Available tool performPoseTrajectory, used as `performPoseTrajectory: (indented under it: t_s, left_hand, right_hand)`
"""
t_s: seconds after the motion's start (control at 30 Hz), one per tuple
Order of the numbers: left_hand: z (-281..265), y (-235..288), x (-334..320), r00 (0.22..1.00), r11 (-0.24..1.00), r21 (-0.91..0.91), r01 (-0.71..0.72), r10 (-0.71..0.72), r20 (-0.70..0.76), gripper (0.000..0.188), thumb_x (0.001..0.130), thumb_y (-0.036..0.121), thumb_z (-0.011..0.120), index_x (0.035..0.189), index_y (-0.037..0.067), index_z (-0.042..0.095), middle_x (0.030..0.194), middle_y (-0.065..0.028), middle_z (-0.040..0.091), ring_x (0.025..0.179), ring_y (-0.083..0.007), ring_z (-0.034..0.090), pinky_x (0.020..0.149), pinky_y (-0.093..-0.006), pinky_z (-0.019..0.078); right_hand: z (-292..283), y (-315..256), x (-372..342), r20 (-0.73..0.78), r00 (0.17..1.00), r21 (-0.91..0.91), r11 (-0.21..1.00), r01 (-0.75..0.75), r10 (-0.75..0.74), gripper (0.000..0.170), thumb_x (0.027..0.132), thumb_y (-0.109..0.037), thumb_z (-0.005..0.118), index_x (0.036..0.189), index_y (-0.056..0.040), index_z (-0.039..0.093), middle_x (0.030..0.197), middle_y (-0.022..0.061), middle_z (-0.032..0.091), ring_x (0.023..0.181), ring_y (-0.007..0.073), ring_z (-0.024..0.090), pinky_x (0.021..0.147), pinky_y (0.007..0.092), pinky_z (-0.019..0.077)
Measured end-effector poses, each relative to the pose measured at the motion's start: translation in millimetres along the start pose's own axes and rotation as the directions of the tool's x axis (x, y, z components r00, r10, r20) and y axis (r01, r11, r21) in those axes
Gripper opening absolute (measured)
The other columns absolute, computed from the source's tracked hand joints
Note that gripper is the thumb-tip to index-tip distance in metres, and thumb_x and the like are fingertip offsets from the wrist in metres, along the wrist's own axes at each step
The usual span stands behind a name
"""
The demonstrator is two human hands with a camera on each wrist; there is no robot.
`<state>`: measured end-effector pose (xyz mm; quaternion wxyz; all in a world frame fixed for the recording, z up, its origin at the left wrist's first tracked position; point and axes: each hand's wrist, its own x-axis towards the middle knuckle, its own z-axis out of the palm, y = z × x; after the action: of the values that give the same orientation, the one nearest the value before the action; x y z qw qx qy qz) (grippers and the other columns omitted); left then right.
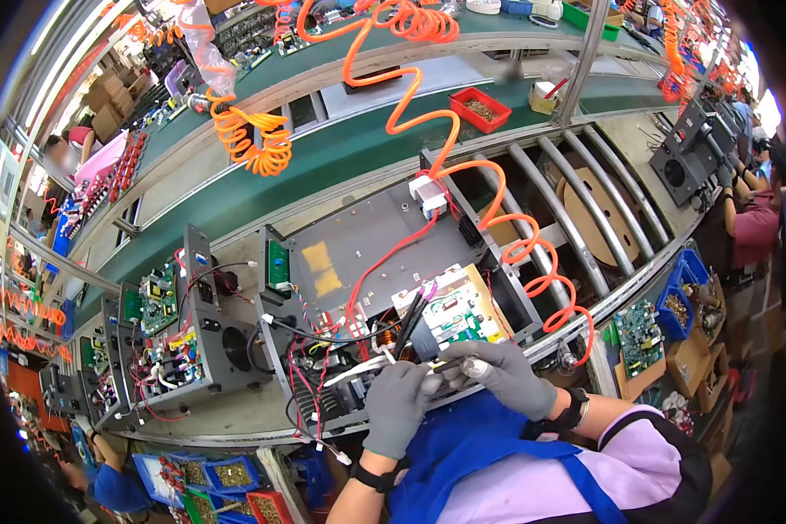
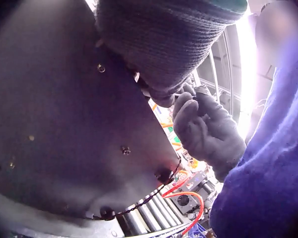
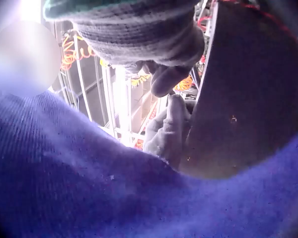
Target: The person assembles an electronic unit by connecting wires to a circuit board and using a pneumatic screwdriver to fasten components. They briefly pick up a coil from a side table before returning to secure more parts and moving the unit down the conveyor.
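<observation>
Two grey-gloved hands meet at the near edge of an open metal chassis (image 1: 393, 218). The left hand (image 1: 397, 406) and right hand (image 1: 508, 382) pinch a small dark piece (image 1: 445, 368) between them, mostly covered by fingers. A pale patch shows at the right hand's fingertips; whether glove or object, I cannot tell. Just beyond them are black leads (image 1: 408, 327) and a green circuit board (image 1: 458, 316). In the left wrist view the left hand (image 2: 161, 44) faces the right hand (image 2: 208, 131) beside a dark panel (image 2: 74, 114). The right wrist view shows curled fingers of the right hand (image 3: 139, 42) meeting the left hand (image 3: 169, 131).
Another wired chassis (image 1: 205, 349) stands left. An orange coiled hose (image 1: 520, 231) hangs over the chassis's right side. Beyond are metal rollers (image 1: 598, 210), a green conveyor (image 1: 323, 175) and a red screw tray (image 1: 480, 109). Blue bins (image 1: 677, 310) and a loose board (image 1: 639, 336) lie right.
</observation>
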<state>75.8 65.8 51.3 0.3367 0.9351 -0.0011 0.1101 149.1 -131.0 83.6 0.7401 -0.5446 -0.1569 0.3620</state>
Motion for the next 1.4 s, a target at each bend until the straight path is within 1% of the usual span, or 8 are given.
performPoseTrajectory:
  t_s: [0.3,0.53,0.83,1.03,1.07,1.2,1.33,1.4]
  left_hand:
    - [-6,-11,2,0.984,0.997,-0.015,-0.075,0.076,0.162,0.027,0.091,0.033,0.063,0.095,0.007,0.066,0.087,-0.0112,0.059,0.084,-0.0335,0.058,0.075,-0.0433,0.0460]
    - [-31,-22,-1,0.854,0.924,-0.114,-0.364,0.380,0.356,0.035,0.100,0.016,0.052,0.130,-0.002,0.053,0.125,-0.0197,0.060,0.121,-0.0358,0.055,0.099,-0.0427,0.0468]
    - [-38,-54,-18,0.962,0.869,-0.413,0.272,-0.232,0.144,0.036,0.101,0.024,0.052,0.127,-0.002,0.056,0.116,-0.0200,0.063,0.112,-0.0394,0.058,0.098,-0.0435,0.0464]
    - [-40,-61,-20,0.974,0.879,-0.420,0.225,-0.184,0.135,0.036,0.097,0.026,0.057,0.123,0.000,0.058,0.110,-0.0201,0.064,0.106,-0.0399,0.060,0.094,-0.0443,0.0468]
    - [-40,-60,-20,0.978,0.889,-0.413,0.200,-0.158,0.133,0.036,0.096,0.026,0.058,0.122,0.000,0.059,0.109,-0.0201,0.064,0.105,-0.0398,0.060,0.094,-0.0444,0.0470]
    - [-36,-67,-16,0.993,0.905,-0.420,0.069,-0.020,0.120,0.036,0.092,0.026,0.062,0.118,0.001,0.060,0.105,-0.0201,0.064,0.101,-0.0394,0.061,0.091,-0.0449,0.0475]
    - [-8,-87,-3,0.977,0.843,-0.530,-0.089,0.178,0.119,0.035,0.088,0.026,0.066,0.114,0.002,0.062,0.102,-0.0202,0.065,0.097,-0.0390,0.062,0.087,-0.0454,0.0480]
    - [-18,-66,0,0.966,0.914,-0.403,-0.052,0.148,0.210,0.034,0.091,0.028,0.064,0.115,0.004,0.061,0.103,-0.0194,0.065,0.097,-0.0378,0.063,0.086,-0.0452,0.0488]
  right_hand:
    - [-15,0,11,0.271,0.957,-0.102,0.986,0.135,-0.103,0.039,0.105,-0.021,0.051,0.136,0.0012,0.052,0.125,0.0112,0.062,0.115,0.0179,0.060,0.102,0.0334,0.0456]
    - [25,17,50,0.912,0.409,-0.373,0.341,0.863,-0.037,0.026,0.090,-0.015,0.062,0.113,-0.0046,0.061,0.099,0.0164,0.066,0.098,0.0332,0.065,0.085,0.0434,0.0501]
    - [79,-20,116,0.517,0.819,-0.609,0.565,0.556,-0.249,0.019,0.087,-0.016,0.059,0.092,0.0024,0.057,0.091,0.0210,0.063,0.088,0.0373,0.062,0.075,0.0453,0.0479]
    - [74,1,58,-0.092,0.915,-0.705,0.675,0.219,-0.393,0.017,0.089,-0.020,0.058,0.096,-0.0051,0.060,0.080,0.0167,0.061,0.079,0.0353,0.062,0.071,0.0425,0.0491]
    - [88,-22,33,-0.004,0.941,-0.560,0.781,0.278,-0.338,0.018,0.091,-0.023,0.058,0.099,-0.0067,0.062,0.086,0.0168,0.062,0.084,0.0365,0.062,0.074,0.0443,0.0491]
    - [83,-2,39,0.599,0.665,-0.696,0.121,0.708,-0.446,0.027,0.095,-0.027,0.054,0.112,-0.0084,0.063,0.096,0.0146,0.064,0.091,0.0366,0.061,0.078,0.0466,0.0499]
    - [89,21,63,0.624,0.604,-0.534,0.294,0.793,-0.495,0.029,0.090,-0.033,0.059,0.099,-0.0063,0.065,0.092,0.0182,0.068,0.088,0.0415,0.065,0.074,0.0454,0.0541]
    - [55,-10,62,0.268,0.924,-0.878,0.326,0.350,-0.271,0.026,0.092,-0.031,0.058,0.100,-0.0057,0.061,0.087,0.0196,0.067,0.083,0.0442,0.064,0.070,0.0483,0.0534]
